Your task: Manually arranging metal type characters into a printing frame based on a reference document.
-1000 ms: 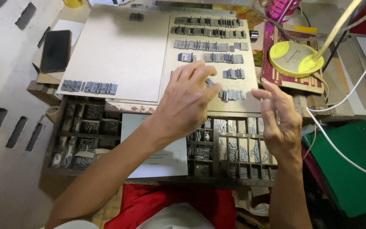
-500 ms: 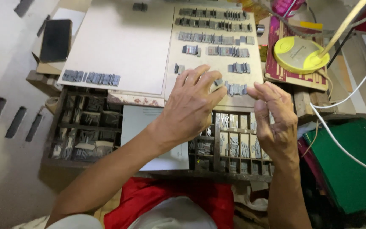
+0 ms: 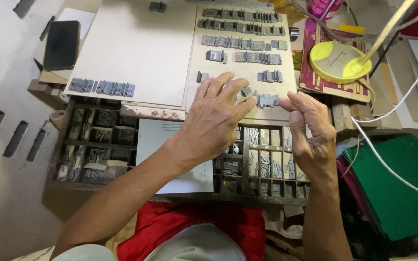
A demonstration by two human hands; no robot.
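Two hands over the tan cardboard sheet (image 3: 286, 113): left hand (image 3: 216, 121) spread flat, fingers apart, fingertips touching a small grey metal type block (image 3: 246, 91) beside a short row of grey type pieces (image 3: 267, 100), right hand (image 3: 310, 133) loosely curled, holding nothing, above the wooden compartment tray (image 3: 262, 164).

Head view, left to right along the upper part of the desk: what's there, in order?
Black phone → short row of grey metal type blocks on the pale grey cardboard sheet → tan board carrying rows of grey type → round yellow lamp base → white cable.
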